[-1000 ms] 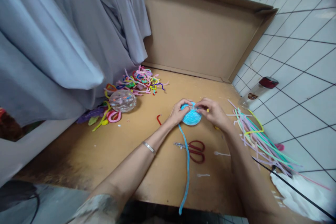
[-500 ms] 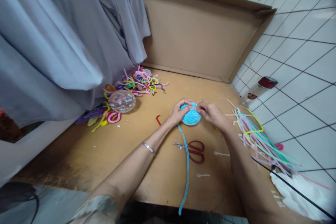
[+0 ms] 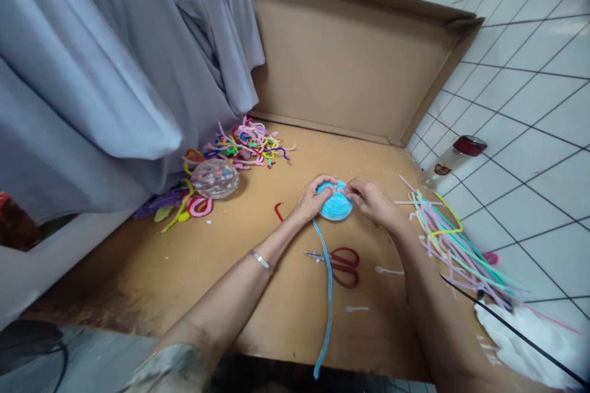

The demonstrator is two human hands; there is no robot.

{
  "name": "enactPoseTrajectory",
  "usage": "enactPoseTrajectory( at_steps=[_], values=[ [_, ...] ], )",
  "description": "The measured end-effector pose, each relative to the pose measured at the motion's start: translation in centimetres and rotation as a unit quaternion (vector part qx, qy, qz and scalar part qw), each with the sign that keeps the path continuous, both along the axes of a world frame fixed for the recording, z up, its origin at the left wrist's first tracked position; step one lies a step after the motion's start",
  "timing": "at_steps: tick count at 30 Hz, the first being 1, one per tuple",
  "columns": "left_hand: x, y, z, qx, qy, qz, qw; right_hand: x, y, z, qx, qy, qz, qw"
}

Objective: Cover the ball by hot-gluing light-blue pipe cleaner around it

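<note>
A round piece coiled from blue pipe cleaner (image 3: 336, 207) is between my two hands, above the middle of the table. My left hand (image 3: 315, 198) is closed on its left side, thumb over the upper face. At the upper right rim, the fingers of my right hand (image 3: 365, 195) are pinched together against the coil; what lies between the fingertips is too small to make out. A long blue pipe cleaner tail (image 3: 329, 295) trails from beneath my left hand towards the table's front edge. It crosses the red-handled scissors (image 3: 345, 266).
Colourful pipe cleaner pieces (image 3: 251, 141) are heaped at back left, near a clear round container (image 3: 215, 178). Straight pipe cleaners (image 3: 454, 239) lie at right, by a clear jar with a red lid (image 3: 454, 163). Small white plastic spoons (image 3: 389, 270) lie near the scissors. Cardboard (image 3: 350, 55) stands behind.
</note>
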State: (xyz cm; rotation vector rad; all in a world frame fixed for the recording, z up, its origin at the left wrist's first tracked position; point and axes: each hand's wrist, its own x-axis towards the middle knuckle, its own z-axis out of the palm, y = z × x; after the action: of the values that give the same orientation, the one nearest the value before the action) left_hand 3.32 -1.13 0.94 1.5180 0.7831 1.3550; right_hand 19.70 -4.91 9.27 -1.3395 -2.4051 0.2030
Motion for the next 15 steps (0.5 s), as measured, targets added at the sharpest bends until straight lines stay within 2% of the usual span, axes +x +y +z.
enactPoseTrajectory(
  at_steps=[9, 15],
  values=[
    [-0.25, -0.18, 0.11, 0.014, 0.005, -0.005, 1.0, 0.11, -0.02, -0.14, 0.006, 0.017, 0.006, 1.0],
    [-0.4, -0.09, -0.44, 0.064, 0.017, -0.001, 0.998, 0.34, 0.02, 0.37, -0.023, 0.02, 0.014, 0.999]
  ],
)
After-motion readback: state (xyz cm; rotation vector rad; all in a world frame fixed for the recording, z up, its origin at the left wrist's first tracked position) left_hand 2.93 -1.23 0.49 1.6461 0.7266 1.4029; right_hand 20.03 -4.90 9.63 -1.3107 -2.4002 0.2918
